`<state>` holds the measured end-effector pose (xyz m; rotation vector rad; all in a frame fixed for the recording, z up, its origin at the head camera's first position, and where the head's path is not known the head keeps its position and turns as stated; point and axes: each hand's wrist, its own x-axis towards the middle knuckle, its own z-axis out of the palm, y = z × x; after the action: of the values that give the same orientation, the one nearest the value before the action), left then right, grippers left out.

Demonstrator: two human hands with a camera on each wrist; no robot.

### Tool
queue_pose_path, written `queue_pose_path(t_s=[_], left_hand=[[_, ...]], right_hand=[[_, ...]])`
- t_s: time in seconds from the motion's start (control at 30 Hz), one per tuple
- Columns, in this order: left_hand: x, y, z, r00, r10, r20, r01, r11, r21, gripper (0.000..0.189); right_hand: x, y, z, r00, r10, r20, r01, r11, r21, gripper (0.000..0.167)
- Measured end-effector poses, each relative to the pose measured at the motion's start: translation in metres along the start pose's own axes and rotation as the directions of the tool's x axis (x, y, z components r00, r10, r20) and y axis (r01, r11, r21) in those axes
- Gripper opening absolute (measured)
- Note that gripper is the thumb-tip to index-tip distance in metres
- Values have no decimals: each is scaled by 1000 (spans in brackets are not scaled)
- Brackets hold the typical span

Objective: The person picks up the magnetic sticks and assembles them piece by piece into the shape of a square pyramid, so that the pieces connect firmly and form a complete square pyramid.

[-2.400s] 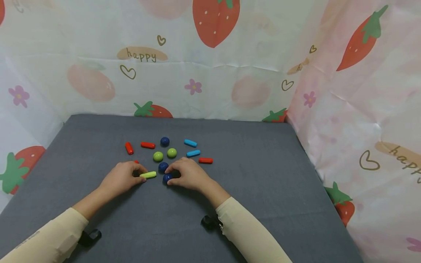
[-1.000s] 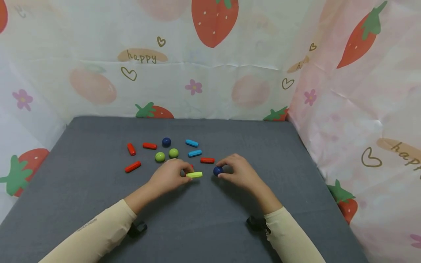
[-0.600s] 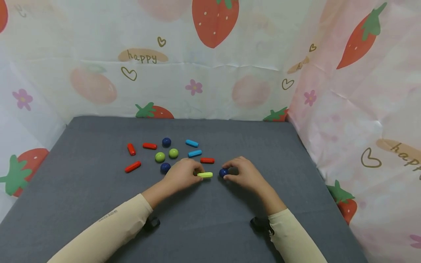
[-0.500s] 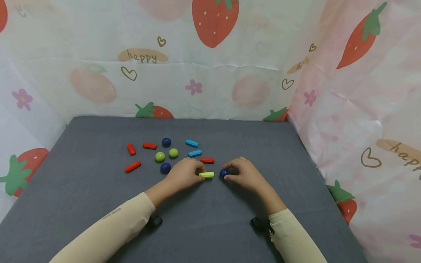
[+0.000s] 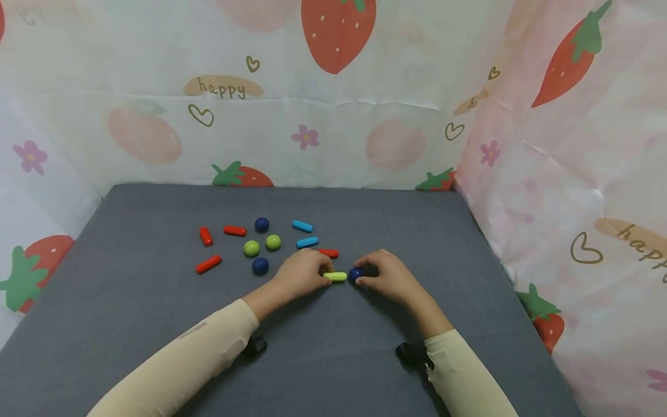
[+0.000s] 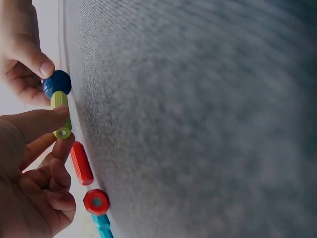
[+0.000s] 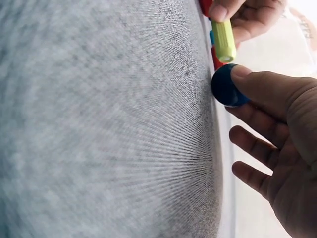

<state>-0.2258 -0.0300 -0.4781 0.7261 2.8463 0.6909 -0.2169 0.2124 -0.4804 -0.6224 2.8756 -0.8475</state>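
Note:
My left hand (image 5: 301, 272) pinches a yellow-green ridged rod (image 5: 336, 277) between thumb and fingers. The rod lies sideways, and a small round socket shows in its end in the left wrist view. Facing it, my right hand (image 5: 388, 273) pinches a dark blue ball (image 5: 355, 274) between thumb and index finger, its other fingers spread loosely in the right wrist view. The rod's free end is right at the ball's left side. Both pieces are close over the grey cloth. A red rod (image 5: 329, 253) lies just behind my left hand, partly covered by it.
Left of my hands lie two green balls (image 5: 252, 248), dark blue balls (image 5: 260, 266) and several red rods (image 5: 208, 264). Two light blue rods (image 5: 307, 242) lie behind. A grey cloth (image 5: 333, 359) covers the table, with printed curtains (image 5: 333, 145) at its back and sides.
Both hands have moved right from among the pieces, carrying the rod and ball. In the last half second, my left hand has brought the rod up to the ball; my right hand has hardly moved.

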Motion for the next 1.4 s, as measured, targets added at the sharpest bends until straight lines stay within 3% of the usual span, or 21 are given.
queue_pose_path(t_s=[0.5,0.73,0.93,1.13,1.4], left_hand=[[4,9,-3,1000,4,-7,-4,1000,14,14],[-2,4,-9,999,32,8,-32,999,-43,20],[-19,-7,-23,1000,21,-1,-21,996,-87,30],[-48,-29,-40,997,-20,-77,11,993,-117,31],[-79,-61,-56,981,-90,-174,66,988,-141,35]], right_hand=[[2,0,0,1000,-4,-6,4,1000,-11,30],[2,-2,1,1000,-8,1,8,999,-31,30],[2,-1,2,1000,6,14,-6,1000,-11,30],[-2,1,0,999,21,29,-21,1000,1,31],[-6,6,-6,1000,16,22,-16,1000,-12,32]])
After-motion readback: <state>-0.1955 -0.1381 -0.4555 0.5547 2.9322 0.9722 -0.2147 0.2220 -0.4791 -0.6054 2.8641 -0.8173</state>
